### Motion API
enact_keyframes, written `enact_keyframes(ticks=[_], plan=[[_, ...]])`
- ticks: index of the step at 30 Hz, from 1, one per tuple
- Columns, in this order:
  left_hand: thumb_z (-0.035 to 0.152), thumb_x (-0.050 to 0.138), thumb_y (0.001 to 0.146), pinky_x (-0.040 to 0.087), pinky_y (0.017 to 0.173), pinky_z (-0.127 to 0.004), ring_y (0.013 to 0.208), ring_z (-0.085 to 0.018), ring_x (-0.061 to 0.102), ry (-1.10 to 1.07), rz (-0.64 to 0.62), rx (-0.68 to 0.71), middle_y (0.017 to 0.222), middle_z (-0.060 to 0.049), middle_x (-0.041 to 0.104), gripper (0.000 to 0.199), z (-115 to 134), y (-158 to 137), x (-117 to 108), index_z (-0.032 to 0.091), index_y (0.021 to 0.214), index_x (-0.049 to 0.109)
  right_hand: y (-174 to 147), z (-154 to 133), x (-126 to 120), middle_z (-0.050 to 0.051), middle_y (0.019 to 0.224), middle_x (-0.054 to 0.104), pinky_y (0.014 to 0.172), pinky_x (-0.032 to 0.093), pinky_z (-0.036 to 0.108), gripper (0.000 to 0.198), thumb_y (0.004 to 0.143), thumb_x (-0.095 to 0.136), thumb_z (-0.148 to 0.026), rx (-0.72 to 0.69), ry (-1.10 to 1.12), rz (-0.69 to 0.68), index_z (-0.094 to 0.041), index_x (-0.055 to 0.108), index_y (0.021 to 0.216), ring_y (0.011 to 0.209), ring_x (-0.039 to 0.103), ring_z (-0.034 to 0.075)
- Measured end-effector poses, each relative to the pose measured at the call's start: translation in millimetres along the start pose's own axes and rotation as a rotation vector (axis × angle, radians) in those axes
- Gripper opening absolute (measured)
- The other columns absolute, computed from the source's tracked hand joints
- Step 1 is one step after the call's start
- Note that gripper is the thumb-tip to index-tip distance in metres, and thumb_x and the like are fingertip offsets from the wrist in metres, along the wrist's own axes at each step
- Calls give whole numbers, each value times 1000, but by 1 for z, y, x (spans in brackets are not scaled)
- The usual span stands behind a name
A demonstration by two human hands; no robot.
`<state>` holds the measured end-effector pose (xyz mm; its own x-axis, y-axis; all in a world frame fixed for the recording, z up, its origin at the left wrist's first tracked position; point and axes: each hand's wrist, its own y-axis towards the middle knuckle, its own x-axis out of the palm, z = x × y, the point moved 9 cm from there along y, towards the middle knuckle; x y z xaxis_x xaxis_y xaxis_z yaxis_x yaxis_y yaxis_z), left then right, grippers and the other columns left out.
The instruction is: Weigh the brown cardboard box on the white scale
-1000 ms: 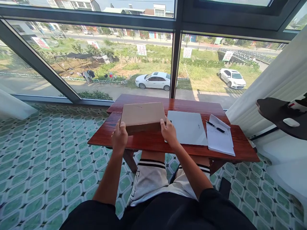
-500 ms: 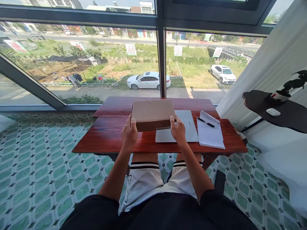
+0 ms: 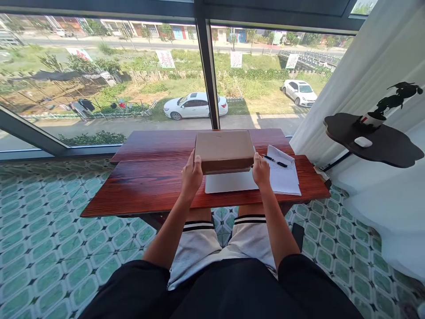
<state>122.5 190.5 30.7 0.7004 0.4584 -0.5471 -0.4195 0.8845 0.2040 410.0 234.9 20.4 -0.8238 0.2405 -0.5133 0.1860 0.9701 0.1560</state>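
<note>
A brown cardboard box point(image 3: 224, 145) is held between my two hands, above the table. My left hand point(image 3: 191, 175) grips its left end, thumb on the near side. At the right end my right hand point(image 3: 261, 170) is closed on the box in the same way. Beneath the box lies a closed silver laptop point(image 3: 232, 182), partly hidden by it. Just right of my right hand are sheets of white paper point(image 3: 283, 179) with writing, and a black pen point(image 3: 275, 161) rests on them.
The dark red wooden table point(image 3: 139, 186) stands against a large window. On the right, a small dark shelf point(image 3: 352, 135) carries a potted plant point(image 3: 373, 118) and a white mouse point(image 3: 363, 141). A white curtain point(image 3: 318, 102) hangs beside it. A black object point(image 3: 298, 236) is by my right leg.
My hands have carried the box rightwards over the laptop, covering more of it. The view has also turned, shifting the table and window leftwards in the picture.
</note>
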Motion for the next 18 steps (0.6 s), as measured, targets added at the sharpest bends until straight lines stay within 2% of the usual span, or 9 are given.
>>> enact_keyframes(ticks=[8, 12, 18], plan=[[47, 26, 100, 36, 119, -48, 142, -30, 50, -12, -97, 38, 156, -8, 50, 60, 13, 1, 29, 24, 152, 47, 15, 21, -18, 11, 88, 69, 73, 29, 31, 51, 103, 24, -44, -2, -52, 44, -19, 65, 86, 79, 54, 22], [46, 27, 99, 36, 118, -47, 142, -31, 50, 10, -131, 23, 154, -9, 52, 62, 11, 1, 41, 22, 154, 44, 17, 28, -25, 11, 81, 65, 72, 29, 31, 47, 102, 25, -43, 11, -51, 67, -19, 54, 73, 74, 51, 20], [45, 27, 99, 38, 116, -47, 141, -33, 51, -4, -156, 42, 159, -5, 45, 60, 14, -4, 51, 26, 153, 44, 14, 37, -30, 8, 77, 62, 72, 27, 32, 44, 102, 26, -41, 48, -28, 68, -20, 43, 67, 71, 48, 20]])
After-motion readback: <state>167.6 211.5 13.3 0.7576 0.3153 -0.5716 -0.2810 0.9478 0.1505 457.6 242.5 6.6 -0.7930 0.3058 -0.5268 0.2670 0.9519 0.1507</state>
